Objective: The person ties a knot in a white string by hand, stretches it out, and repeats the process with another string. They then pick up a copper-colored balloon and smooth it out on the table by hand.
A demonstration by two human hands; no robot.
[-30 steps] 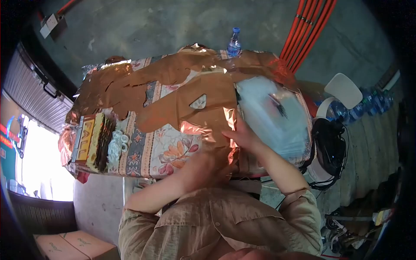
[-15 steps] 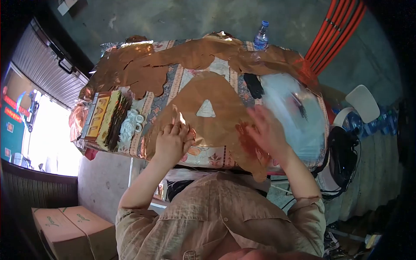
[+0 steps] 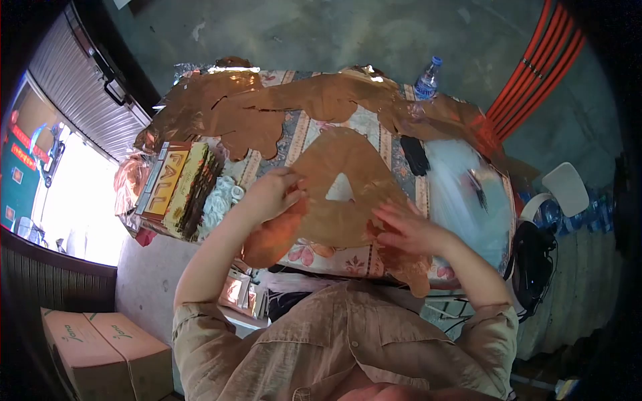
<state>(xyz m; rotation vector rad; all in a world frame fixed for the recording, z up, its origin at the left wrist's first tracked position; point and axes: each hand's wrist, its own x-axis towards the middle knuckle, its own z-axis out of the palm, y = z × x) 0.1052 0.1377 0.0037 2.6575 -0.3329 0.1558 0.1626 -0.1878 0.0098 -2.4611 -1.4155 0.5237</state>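
A flat copper-coloured foil balloon shaped like a letter A [image 3: 348, 150] lies in front of me, with a pale triangular opening in its middle. My left hand [image 3: 271, 195] rests at its left edge, above the shiny left leg. The fingers there are bent, with a gap between them and the thumb. On the right leg, my right hand [image 3: 411, 230] lies with its fingers spread, touching the foil. Part of each leg is hidden under my hands and wrists. More flat copper foil balloons [image 3: 254, 123] spread along the far side of the table.
On the left stand a stack of packets marked FALL [image 3: 175, 177] and a white bundle of cord [image 3: 217, 200]. A black item [image 3: 414, 155] and clear plastic sleeves [image 3: 461, 207] lie right. A water bottle [image 3: 426, 80] stands at the far edge. A carton [image 3: 107, 341] sits on the floor.
My left hand has moved up along the balloon's left edge, showing more of the left leg. My right hand has stayed over the right leg. The whole view has shifted slightly.
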